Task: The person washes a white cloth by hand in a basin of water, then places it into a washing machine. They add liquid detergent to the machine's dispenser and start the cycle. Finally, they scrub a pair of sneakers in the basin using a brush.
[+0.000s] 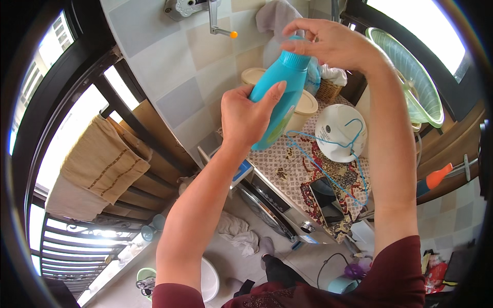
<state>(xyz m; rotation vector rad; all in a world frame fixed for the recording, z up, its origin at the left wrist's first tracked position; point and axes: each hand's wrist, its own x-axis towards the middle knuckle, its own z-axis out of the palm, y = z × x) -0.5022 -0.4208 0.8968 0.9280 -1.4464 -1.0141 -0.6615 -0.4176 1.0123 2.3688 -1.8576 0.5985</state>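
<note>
My left hand (248,115) is wrapped around the body of a turquoise plastic bottle (283,84), thumb across its front. The bottle leans, its top toward the upper right, and bears a green print low on its side. At its ribbed turquoise cap (294,58) is my right hand (327,44), slightly blurred. The right thumb lies against the cap's upper part and the fingers curve over the top. Whether they grip it firmly is unclear. Behind and below the bottle stands a cream lidded tub (304,106), partly hidden.
A front-loading washing machine (269,192) carries a patterned cloth (283,163). On it lie a blue wire hanger (314,163), a smartphone (326,201) and a round white container (339,131). A hand crank (213,19) juts from the tiled wall. Cloth (238,233) lies on the floor.
</note>
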